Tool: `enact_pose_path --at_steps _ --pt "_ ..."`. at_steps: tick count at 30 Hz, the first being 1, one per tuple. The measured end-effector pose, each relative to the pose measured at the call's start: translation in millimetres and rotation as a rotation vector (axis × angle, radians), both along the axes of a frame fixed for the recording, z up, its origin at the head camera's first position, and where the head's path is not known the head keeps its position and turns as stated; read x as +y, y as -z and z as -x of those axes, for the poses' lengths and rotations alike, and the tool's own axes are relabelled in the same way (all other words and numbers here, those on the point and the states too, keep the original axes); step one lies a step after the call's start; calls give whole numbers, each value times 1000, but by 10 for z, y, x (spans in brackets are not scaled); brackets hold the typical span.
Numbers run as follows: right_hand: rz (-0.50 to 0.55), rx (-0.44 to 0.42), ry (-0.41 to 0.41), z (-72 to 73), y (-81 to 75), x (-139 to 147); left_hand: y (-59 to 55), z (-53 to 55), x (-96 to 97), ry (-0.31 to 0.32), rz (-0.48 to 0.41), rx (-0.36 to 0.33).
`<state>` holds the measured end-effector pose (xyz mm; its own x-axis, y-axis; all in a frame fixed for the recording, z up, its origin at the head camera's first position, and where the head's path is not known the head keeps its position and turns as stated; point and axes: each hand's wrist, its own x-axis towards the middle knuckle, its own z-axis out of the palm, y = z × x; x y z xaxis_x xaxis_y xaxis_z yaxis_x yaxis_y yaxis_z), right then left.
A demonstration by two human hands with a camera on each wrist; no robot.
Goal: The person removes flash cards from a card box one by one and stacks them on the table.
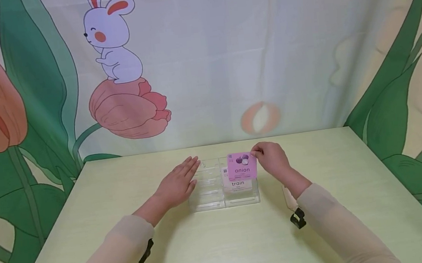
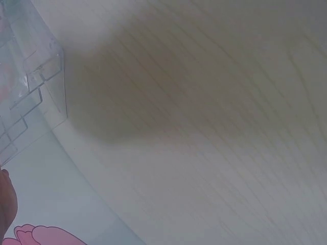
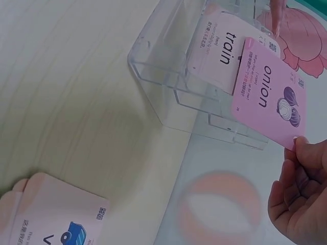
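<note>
A pink card printed "onion" point(image 1: 242, 166) is pinched at its upper right corner between the thumb and finger of my right hand point(image 1: 273, 159). It overlaps a pale card printed "train" point(image 1: 236, 186), which leans in the right column of a clear stepped plastic rack point(image 1: 209, 206). In the right wrist view the onion card point(image 3: 271, 92) slants behind the train card point(image 3: 222, 51), over the rack's rear steps. My left hand point(image 1: 175, 183) rests along the rack's left side with its fingers straight and together. Only a sliver of the left hand point(image 2: 7, 199) shows in the left wrist view.
A small pile of cards point(image 3: 61, 214) lies on the pale table point(image 3: 92, 112) to the right of the rack; the top one bears a blue vehicle picture. My right forearm partly covers this pile in the head view. Behind the table hangs a printed curtain point(image 1: 203, 63).
</note>
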<state>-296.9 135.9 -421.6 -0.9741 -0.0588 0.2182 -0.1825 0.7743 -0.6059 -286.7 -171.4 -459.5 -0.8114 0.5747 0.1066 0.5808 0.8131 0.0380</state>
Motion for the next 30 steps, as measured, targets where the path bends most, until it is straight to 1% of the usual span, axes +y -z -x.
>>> enact_pose_path --at_steps 6,16,21,30 --pt "-11 -1 5 7 -31 4 9 9 -4 4 -3 6" --pt "-33 -2 -9 15 -79 7 40 27 -12 3 8 17" --pt "-57 16 -12 30 -107 18 34 19 -13 9 0 19" --pt "-46 19 -14 36 -152 35 -6 0 -3 13 -2 12"
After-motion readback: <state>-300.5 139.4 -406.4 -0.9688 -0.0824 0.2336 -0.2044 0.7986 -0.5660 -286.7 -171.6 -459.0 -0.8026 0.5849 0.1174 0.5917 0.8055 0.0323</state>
